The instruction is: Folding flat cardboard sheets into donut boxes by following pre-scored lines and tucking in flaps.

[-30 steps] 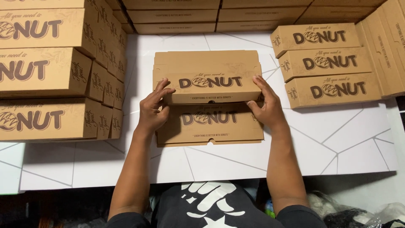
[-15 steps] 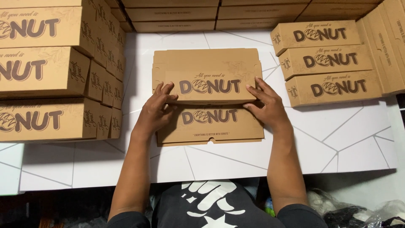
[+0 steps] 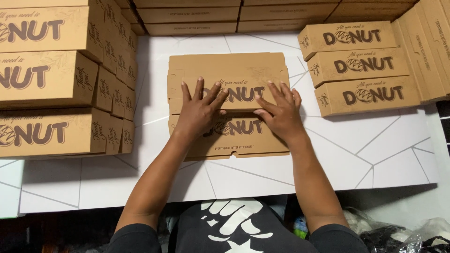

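Both hands lie flat, fingers spread: left hand (image 3: 199, 110) and right hand (image 3: 280, 112) press the brown cardboard box (image 3: 228, 105) at the centre of the white tabletop (image 3: 375, 154). Finished box stacks (image 3: 56, 79) stand left, more boxes (image 3: 361, 68) far right.

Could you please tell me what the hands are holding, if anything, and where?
Nothing is gripped: left hand and right hand press flat on the folded brown cardboard box, across its middle.

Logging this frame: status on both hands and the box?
Left hand and right hand flat on brown box lid, fingers spread. Finished boxes stacked left and right; none in the way.
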